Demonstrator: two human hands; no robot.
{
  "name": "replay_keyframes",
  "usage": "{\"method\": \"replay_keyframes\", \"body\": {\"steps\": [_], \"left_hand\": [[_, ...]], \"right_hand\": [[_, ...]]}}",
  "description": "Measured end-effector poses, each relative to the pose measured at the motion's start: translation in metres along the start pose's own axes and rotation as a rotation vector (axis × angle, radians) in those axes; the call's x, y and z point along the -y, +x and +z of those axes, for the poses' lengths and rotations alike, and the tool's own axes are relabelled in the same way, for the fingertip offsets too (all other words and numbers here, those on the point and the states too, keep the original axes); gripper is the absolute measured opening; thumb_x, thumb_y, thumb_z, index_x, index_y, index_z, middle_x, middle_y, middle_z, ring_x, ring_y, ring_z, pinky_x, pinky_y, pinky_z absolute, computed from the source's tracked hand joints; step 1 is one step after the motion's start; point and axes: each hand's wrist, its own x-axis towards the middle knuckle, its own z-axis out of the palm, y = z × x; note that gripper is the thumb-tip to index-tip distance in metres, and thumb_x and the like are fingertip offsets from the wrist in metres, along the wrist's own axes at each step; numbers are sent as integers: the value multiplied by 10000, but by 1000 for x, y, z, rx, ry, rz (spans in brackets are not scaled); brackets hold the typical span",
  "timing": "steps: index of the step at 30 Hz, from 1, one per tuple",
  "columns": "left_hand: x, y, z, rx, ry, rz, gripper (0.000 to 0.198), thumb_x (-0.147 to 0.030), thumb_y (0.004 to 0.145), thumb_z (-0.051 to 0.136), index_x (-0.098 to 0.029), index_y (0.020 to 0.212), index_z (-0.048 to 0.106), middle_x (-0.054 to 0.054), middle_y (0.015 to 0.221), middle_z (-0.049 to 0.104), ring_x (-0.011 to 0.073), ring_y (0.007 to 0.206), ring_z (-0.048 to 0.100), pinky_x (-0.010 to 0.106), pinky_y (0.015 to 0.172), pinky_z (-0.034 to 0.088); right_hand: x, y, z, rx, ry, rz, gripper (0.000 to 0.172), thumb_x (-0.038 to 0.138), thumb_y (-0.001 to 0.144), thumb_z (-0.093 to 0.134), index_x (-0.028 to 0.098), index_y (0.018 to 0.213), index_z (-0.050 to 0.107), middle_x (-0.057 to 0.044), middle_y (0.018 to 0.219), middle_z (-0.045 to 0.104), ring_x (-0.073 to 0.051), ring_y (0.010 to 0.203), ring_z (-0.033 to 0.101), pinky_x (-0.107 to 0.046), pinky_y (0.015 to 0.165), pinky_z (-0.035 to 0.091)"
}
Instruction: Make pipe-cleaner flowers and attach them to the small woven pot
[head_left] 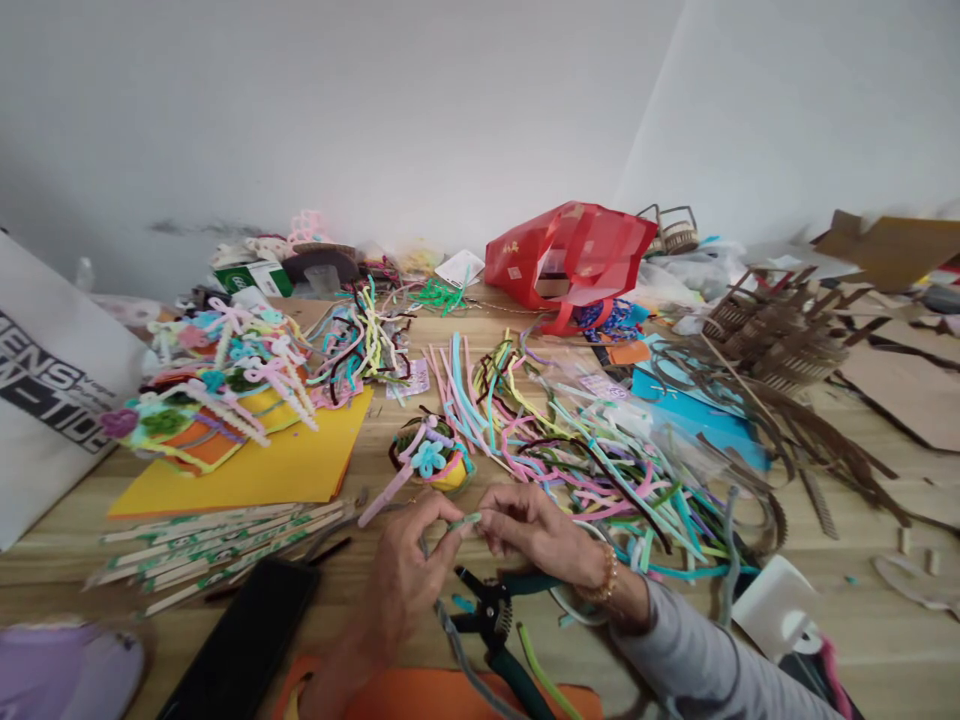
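My left hand point(405, 560) and my right hand point(532, 528) meet near the middle of the table. Between their fingertips is a short, pale green pipe cleaner point(470, 522), pinched at both ends; part of it is hidden by the fingers. A grey pipe cleaner point(459, 650) trails down beside my left hand; whether that hand also grips it, I cannot tell. Just below the hands lie green-handled pliers point(495, 608). Beyond my fingers sits a small pipe-cleaner piece with a blue flower point(429, 458). Partly under my right wrist is a white round container point(581, 603).
Loose coloured pipe cleaners point(600, 470) spread ahead and right. At left are finished flower pieces point(217, 380) on yellow sheets point(300, 475), wrapped sticks point(225, 545) and a black phone point(244, 640). A red bag point(532, 260) and brown woven baskets point(787, 330) stand farther back.
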Motion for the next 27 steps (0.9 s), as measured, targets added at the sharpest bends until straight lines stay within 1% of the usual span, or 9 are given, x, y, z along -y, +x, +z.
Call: {"method": "replay_keyframes", "body": {"steps": [2, 3, 5, 8, 11, 14, 18, 23, 27], "left_hand": [[0, 1, -2, 111, -104, -208, 148, -264, 790, 585, -187, 665, 569, -19, 613, 563, 145, 604, 529, 249, 574, 404], [1, 2, -4, 161, -178, -284, 164, -281, 780, 594, -183, 653, 562, -30, 588, 529, 134, 577, 497, 238, 546, 377], [2, 3, -5, 220, -339, -381, 178, -291, 742, 626, -177, 632, 545, -52, 553, 464, 112, 538, 435, 221, 510, 323], [6, 4, -6, 242, -487, -460, 199, -284, 686, 671, -172, 609, 527, -67, 539, 428, 97, 529, 398, 214, 510, 290], [9, 4, -3, 237, -555, -504, 196, -291, 673, 687, -171, 625, 540, -61, 559, 463, 107, 555, 435, 218, 541, 315], [9, 3, 0, 227, -605, -512, 167, -286, 674, 700, -173, 717, 585, -35, 639, 551, 133, 632, 510, 232, 599, 364], [8, 3, 3, 220, -577, -498, 148, -283, 698, 689, -168, 737, 604, -28, 637, 568, 137, 637, 513, 236, 602, 368], [11, 2, 6, 191, -587, -511, 145, -288, 684, 684, -165, 678, 607, -33, 615, 558, 129, 617, 492, 238, 602, 367], [13, 4, 4, 243, -569, -549, 172, -310, 663, 686, -157, 636, 613, -33, 579, 534, 125, 593, 463, 240, 583, 346]], "right_hand": [[6, -3, 0, -30, -212, -80, 314, 387, 920, 511, 149, 729, 584, 19, 596, 520, -96, 546, 443, -212, 522, 330], [9, -5, 0, -41, -315, -130, 279, 338, 924, 512, 151, 731, 588, 16, 618, 524, -101, 576, 448, -218, 548, 332], [15, -7, 0, -49, -480, -235, 207, 255, 920, 518, 156, 757, 598, 6, 678, 548, -111, 636, 469, -226, 603, 342], [18, -7, 1, -33, -594, -324, 158, 202, 920, 512, 164, 800, 605, -3, 740, 577, -116, 674, 495, -227, 628, 347], [16, -6, 1, -50, -616, -312, 179, 217, 923, 519, 160, 778, 606, -2, 726, 580, -116, 666, 504, -224, 621, 352], [13, -5, 0, -82, -605, -240, 186, 260, 910, 555, 156, 768, 614, 7, 696, 580, -114, 649, 507, -219, 607, 358], [11, -6, -3, -79, -566, -172, 177, 288, 915, 542, 158, 824, 620, 14, 699, 587, -108, 621, 495, -212, 566, 351], [11, -6, -5, -69, -555, -205, 183, 273, 937, 498, 166, 837, 607, 8, 709, 578, -119, 649, 497, -222, 602, 369], [10, -5, -5, -51, -574, -267, 182, 249, 939, 496, 165, 817, 603, -4, 738, 585, -122, 684, 511, -226, 644, 376]]}}
